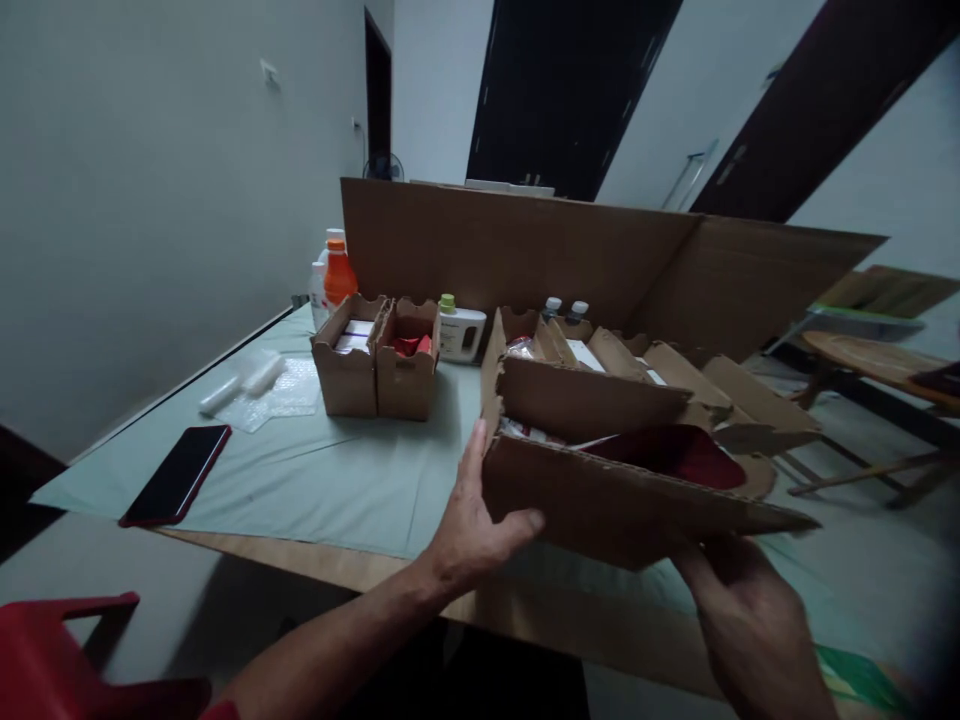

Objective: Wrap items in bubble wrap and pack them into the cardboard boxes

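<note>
A long cardboard box (pixel 592 502) is between my two hands near the table's front edge. My left hand (pixel 474 525) grips its left end, fingers along the side and thumb against the front wall. Under the right part of the box is my right hand (pixel 754 610), its fingers partly hidden beneath the cardboard. Inside the box lie a dark red item (pixel 679 452) and a whitish packet (pixel 525 430), both partly hidden by the front wall. Just behind it stand several similar boxes, one with a white carton (pixel 583 354) in it.
Two small cardboard boxes (pixel 345 385) stand left of centre, near a white bottle with a green cap (pixel 459 333) and an orange bottle (pixel 340 275). Bubble wrap (pixel 289 388) and a phone (pixel 178 475) lie at left. A tall cardboard panel (pixel 510 240) rises behind. A red stool (pixel 45 660) is at lower left.
</note>
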Tool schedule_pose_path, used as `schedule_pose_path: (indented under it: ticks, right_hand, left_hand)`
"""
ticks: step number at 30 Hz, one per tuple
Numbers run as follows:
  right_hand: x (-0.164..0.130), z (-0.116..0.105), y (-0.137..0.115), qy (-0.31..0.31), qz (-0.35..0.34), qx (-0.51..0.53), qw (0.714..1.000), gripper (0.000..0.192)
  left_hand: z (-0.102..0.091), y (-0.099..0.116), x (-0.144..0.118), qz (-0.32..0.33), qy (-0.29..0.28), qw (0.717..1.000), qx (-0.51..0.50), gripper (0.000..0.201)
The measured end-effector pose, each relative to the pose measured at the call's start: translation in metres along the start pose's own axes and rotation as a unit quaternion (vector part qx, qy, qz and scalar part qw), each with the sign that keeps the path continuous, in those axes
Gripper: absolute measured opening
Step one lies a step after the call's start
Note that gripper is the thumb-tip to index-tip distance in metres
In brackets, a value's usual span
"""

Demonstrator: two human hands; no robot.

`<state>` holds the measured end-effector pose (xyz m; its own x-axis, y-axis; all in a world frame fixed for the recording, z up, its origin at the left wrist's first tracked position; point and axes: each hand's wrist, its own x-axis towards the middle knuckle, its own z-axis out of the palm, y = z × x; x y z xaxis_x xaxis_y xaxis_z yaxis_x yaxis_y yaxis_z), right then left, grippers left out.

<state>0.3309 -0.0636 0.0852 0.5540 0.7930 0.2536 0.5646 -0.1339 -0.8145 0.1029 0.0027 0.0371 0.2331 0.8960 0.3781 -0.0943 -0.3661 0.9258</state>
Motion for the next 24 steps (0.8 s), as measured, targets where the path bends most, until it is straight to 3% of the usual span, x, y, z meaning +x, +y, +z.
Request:
schedule_pose_path:
  ticks: [3, 5, 7, 9, 12, 15, 18, 24]
  right_hand:
    - [-0.011, 0.022, -0.015, -0.057, -0.04, 0.03, 0.997, 0.049]
    - [-0.014, 0.04, -0.027, -0.106, -0.062, 0.065, 0.99, 0.049]
    - [-0.011, 0.049, -0.031, -0.113, -0.058, 0.079, 0.989, 0.05]
    - [-0.005, 0.046, -0.025, -0.08, -0.039, 0.076, 0.993, 0.053]
    - [0.005, 0.033, -0.005, -0.028, -0.033, 0.05, 0.998, 0.053]
    - [0.011, 0.036, 0.009, -0.044, -0.063, 0.06, 0.995, 0.05]
    - [0.017, 0.065, 0.014, -0.105, -0.088, 0.121, 0.983, 0.046]
    - [0.047, 0.146, 0.004, -0.186, -0.132, 0.239, 0.944, 0.048]
  left_hand:
    - [-0.026, 0.004, -0.015, -0.063, 0.07, 0.991, -0.092, 0.099]
    - [-0.044, 0.014, -0.016, -0.059, 0.125, 0.987, -0.085, 0.099]
    - [-0.049, 0.022, -0.013, -0.045, 0.144, 0.986, -0.07, 0.099]
    - [-0.041, 0.024, -0.01, -0.04, 0.119, 0.99, -0.069, 0.102]
    - [-0.017, 0.011, -0.014, -0.052, 0.078, 0.993, -0.068, 0.102]
    - [-0.006, -0.011, -0.028, -0.085, 0.087, 0.991, -0.054, 0.099]
    - [-0.016, -0.025, -0.042, -0.088, 0.121, 0.987, -0.051, 0.099]
    - [-0.035, -0.028, -0.057, -0.056, 0.191, 0.98, -0.001, 0.097]
